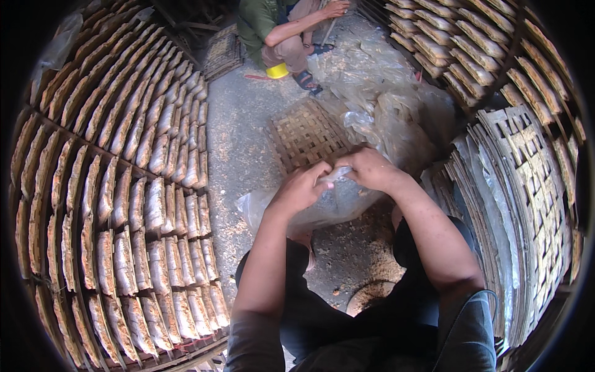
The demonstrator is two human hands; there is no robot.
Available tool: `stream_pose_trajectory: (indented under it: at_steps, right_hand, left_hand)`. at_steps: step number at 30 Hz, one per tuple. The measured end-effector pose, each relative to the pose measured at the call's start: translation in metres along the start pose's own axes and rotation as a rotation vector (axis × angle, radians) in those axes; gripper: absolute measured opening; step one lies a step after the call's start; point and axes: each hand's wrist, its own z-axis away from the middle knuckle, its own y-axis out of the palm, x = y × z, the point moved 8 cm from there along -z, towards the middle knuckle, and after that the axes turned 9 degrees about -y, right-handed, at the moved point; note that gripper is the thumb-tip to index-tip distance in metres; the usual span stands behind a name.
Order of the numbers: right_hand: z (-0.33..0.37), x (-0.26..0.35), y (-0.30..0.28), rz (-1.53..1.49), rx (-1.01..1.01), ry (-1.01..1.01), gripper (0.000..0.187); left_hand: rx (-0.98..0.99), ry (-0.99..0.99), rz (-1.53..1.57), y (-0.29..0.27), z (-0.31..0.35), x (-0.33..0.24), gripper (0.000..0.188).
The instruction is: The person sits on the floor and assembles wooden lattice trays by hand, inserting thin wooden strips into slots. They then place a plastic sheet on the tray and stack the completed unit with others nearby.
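Between my knees, a clear plastic sheet [331,208] hangs from my two hands. My left hand [299,189] is closed on one part of it, and my right hand [367,167] grips it just beside, with a bunched bit of plastic showing between the fingers. Just beyond my hands a woven bamboo panel [308,131] lies on the floor; its near edge is hidden behind my fingers and the sheet. A crumpled heap of plastic sheeting [390,115] adjoins the panel on its right.
Racks of filled trays [136,204] rise at my left and more racks [458,43] at far right. Close on my right stand woven panels [527,180] layered with plastic. Ahead squats another person [276,31] beside a yellow object [277,71]. Crumbs dot the concrete floor [238,142].
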Motion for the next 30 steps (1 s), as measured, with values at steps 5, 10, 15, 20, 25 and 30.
stream_pose_trajectory:
  at_steps: [5, 10, 15, 20, 25, 30]
  right_hand:
    - [0.006, -0.009, -0.013, 0.208, 0.042, 0.131, 0.021]
    - [0.015, -0.025, -0.035, 0.033, -0.114, 0.203, 0.023]
    - [0.009, -0.013, -0.027, -0.207, -0.103, 0.094, 0.023]
    - [0.001, 0.006, -0.031, -0.17, -0.186, 0.096, 0.027]
    - [-0.004, 0.007, -0.021, 0.007, -0.097, 0.037, 0.033]
    - [0.011, -0.021, -0.032, -0.008, -0.042, 0.239, 0.035]
  left_hand:
    - [0.054, -0.201, 0.144, -0.002, -0.004, 0.022, 0.016]
    - [-0.084, -0.134, 0.157, -0.016, 0.0, 0.022, 0.021]
    - [-0.137, -0.016, 0.191, -0.01, -0.001, -0.008, 0.021]
    - [-0.141, -0.067, 0.291, -0.002, -0.008, 0.006, 0.017]
    - [-0.063, -0.169, 0.409, -0.002, -0.009, 0.004, 0.019]
    - [-0.181, -0.154, 0.234, -0.018, -0.003, 0.018, 0.022]
